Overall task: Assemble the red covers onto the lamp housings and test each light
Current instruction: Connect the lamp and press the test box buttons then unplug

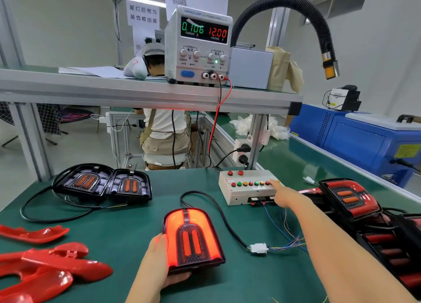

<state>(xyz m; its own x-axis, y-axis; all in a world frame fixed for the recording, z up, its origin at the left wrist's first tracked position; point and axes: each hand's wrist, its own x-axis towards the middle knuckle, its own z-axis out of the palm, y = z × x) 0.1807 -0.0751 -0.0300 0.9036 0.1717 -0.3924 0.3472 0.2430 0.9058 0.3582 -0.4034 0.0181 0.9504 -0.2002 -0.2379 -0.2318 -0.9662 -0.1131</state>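
Lamp (193, 239) with its red cover on lies glowing on the green counter (127, 232) just in front of me. Its long axis runs away from me, leaning a little left at the far end. The rounded end points away toward the shelf (91, 86) and the flat base points back at me. My left hand (159, 259) grips the near left corner, thumb along the side and fingers (180, 277) curled under the base. My right hand (286, 195) reaches out to the white test box (246, 195), index finger straight with its tip at the right end of the button row. The other fingers are tucked in and hold nothing. A black cable (218, 211) leaves the lamp's far end, loops round and ends at a white connector (258, 248) on the counter to the right, where thin coloured wires go on toward the box. Two black housings (86, 182) without covers sit side by side at far left. Loose red covers (57, 264) lie near left, and covered lamps (350, 197) are piled at my right. The power supply (198, 47) on the shelf reads 0.106 and 12.00
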